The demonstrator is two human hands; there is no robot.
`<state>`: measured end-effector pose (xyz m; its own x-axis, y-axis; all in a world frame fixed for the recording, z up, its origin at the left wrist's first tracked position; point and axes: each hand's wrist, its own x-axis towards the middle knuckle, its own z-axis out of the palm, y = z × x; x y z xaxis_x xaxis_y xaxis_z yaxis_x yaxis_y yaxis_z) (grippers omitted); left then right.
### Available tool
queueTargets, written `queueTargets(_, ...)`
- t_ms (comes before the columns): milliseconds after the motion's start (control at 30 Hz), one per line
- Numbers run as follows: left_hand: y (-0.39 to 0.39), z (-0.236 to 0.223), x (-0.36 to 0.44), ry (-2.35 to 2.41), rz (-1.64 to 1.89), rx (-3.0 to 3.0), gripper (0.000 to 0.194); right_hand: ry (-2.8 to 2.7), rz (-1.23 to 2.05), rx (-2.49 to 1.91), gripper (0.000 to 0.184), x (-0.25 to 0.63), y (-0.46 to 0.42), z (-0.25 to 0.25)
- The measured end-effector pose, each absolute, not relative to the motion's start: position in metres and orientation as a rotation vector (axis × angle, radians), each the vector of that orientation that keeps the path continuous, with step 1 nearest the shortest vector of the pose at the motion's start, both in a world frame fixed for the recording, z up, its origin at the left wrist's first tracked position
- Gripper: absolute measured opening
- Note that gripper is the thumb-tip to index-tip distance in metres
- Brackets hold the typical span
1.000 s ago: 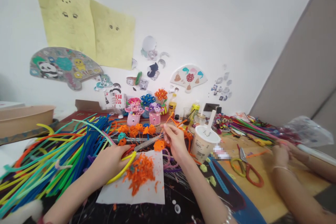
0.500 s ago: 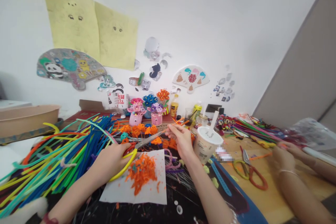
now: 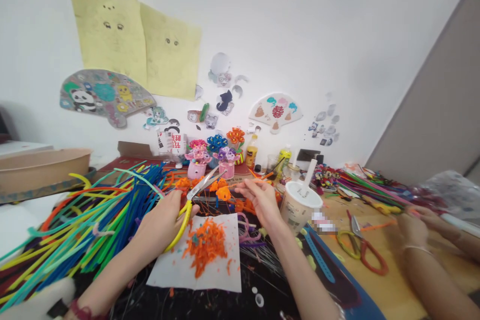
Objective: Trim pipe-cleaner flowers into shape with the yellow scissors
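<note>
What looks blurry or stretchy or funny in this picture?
In the head view, the co-worker's hand at the right looks smeared, while the scissors in the left hand look clearer; in that head view, the yellow sheets lean, perhaps stretched by a wide lens; also in the head view, square blocks hide part of a pink-and-white thing beside the cup.

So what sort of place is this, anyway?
Most likely a craft workspace: there's a heap of multicoloured fuzzy pipe cleaners, yellow-handled metal scissors in the person's left hand, and orange fuzzy clippings piled on a white paper sheet.
</note>
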<state>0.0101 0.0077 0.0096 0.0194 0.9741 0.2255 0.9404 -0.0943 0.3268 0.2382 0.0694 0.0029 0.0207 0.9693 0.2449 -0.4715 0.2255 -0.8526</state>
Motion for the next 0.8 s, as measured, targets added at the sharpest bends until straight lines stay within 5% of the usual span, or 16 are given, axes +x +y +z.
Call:
queueTargets(333,0.006,0.023,0.002,1.927,0.802,2.204,0.028,-1.022,1.219,-0.577,0.022,0.237,0.058,0.013)
queueTargets(800,-0.001,0.021,0.012,1.900,0.600,2.378,0.031,-0.972,1.176,-0.531,0.026,0.233,0.043,0.023)
